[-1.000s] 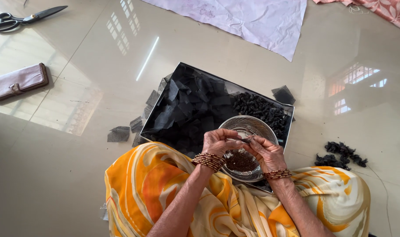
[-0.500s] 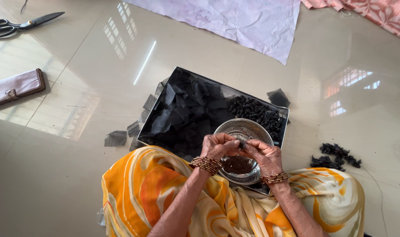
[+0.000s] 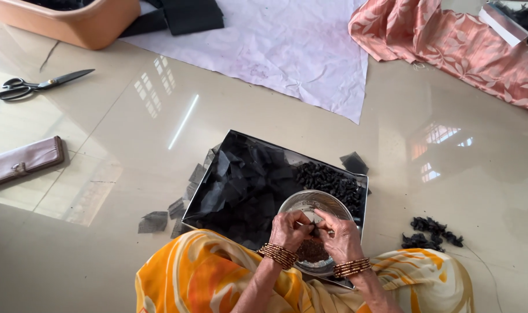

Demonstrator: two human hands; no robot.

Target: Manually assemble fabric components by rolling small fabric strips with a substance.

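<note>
Over the steel bowl, which sits in the near right corner of a shallow black tray on the floor, the left hand and the right hand meet fingertip to fingertip, closed together on a small dark piece I can't make out clearly. Brown grains lie heaped in the bowl just beneath. The tray also holds black cloth squares and a pile of finished dark bundles, with a few more bundles loose on the floor to the right. Farther off lie scissors, a brown wallet, a white sheet and a pink cloth. As I see it, a loosened pinch would scatter the filling, and any grains missing the bowl would vanish among the black squares.
</note>
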